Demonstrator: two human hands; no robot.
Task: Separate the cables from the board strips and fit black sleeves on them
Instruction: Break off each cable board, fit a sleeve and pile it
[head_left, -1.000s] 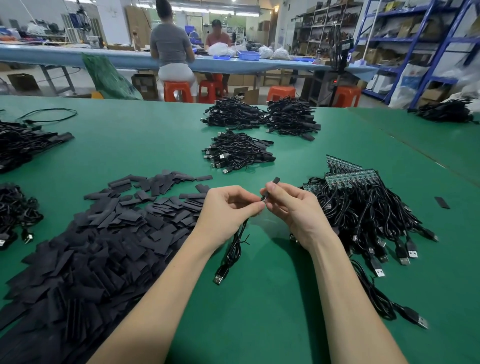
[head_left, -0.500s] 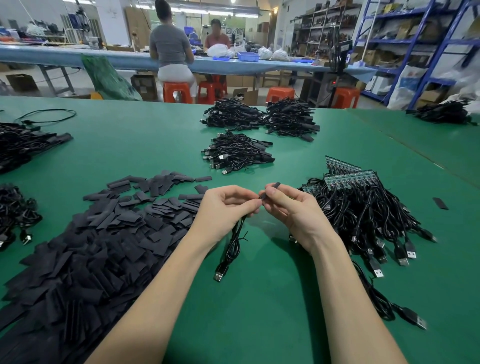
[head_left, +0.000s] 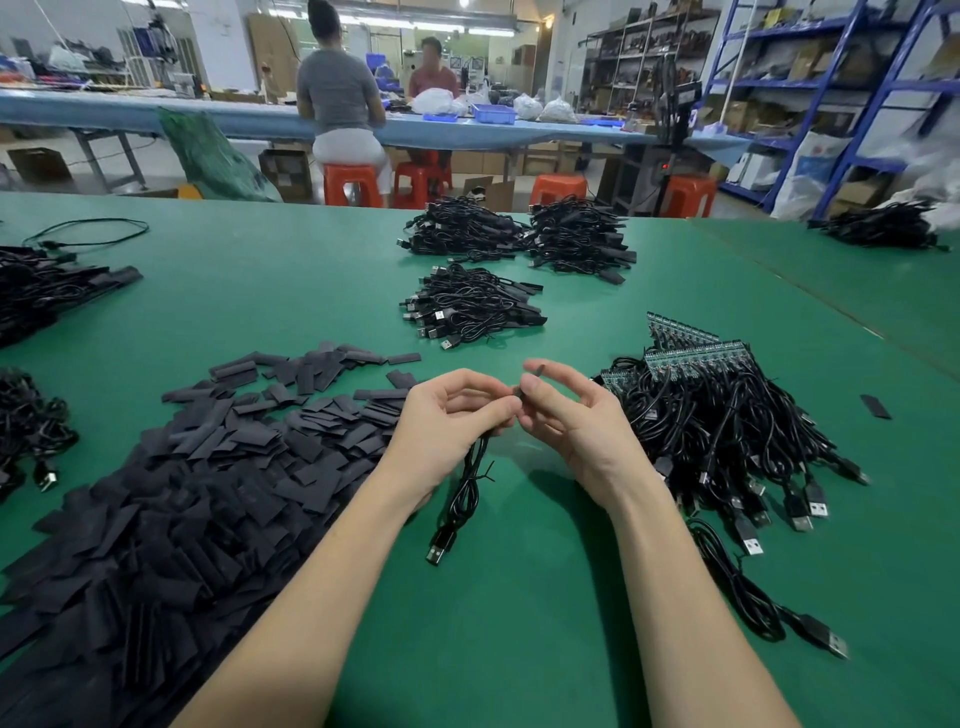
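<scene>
**Cable and sleeve pinched between my two hands**

My left hand (head_left: 447, 415) is curled, thumb and fingertips gripping the upper end of a black cable (head_left: 465, 483) just above the green table (head_left: 519, 623); the cable hangs from my fist, and its USB plug (head_left: 440, 546) lies on the table between my forearms. Right beside it, fingertips nearly touching, my right hand (head_left: 571, 415) pinches a small black sleeve (head_left: 537, 370) between thumb and forefinger, the other fingers loosely spread. The sleeve sits at the cable's tip; whether it is on the cable I cannot tell.

To my left a big heap of loose black sleeves (head_left: 182, 493) reaches my left wrist. Beyond my hands lie three piles of cables (head_left: 472, 304). To my right, just beside that wrist, a tangle of cables on green board strips (head_left: 696, 353) spreads out, plugs pointing towards me
</scene>
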